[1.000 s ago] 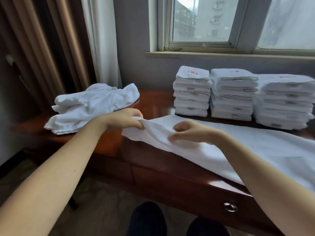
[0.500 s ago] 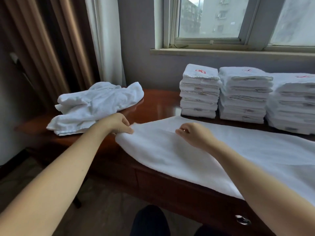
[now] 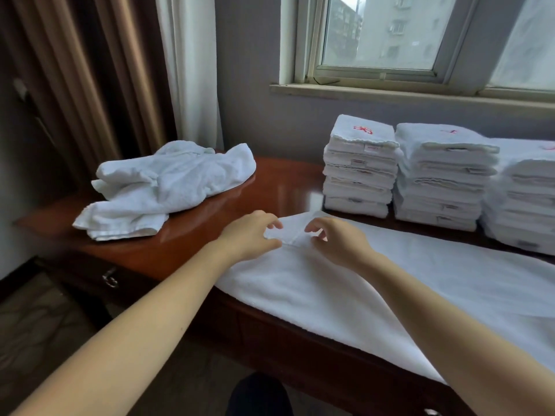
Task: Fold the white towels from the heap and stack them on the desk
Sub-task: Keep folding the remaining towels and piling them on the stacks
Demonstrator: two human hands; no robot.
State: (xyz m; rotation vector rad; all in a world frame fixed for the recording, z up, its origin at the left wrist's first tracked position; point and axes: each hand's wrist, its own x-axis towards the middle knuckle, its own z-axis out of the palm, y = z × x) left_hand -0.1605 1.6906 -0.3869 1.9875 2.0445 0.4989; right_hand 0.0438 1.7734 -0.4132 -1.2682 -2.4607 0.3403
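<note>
Far left, the heap of crumpled white towels (image 3: 168, 187) is sitting on the left end of the glossy wooden desk (image 3: 210, 232). Next over, the left hand (image 3: 249, 235) is pinching the end of the spread towel (image 3: 390, 289) between its thumb and curled fingers. The right hand (image 3: 339, 238), just beside it, is pinching that same end too. The towel's lying flat along the desk's front edge, running off right. Behind it, the stacks of folded towels (image 3: 360, 166) are lining up under the window (image 3: 381, 34).
</note>
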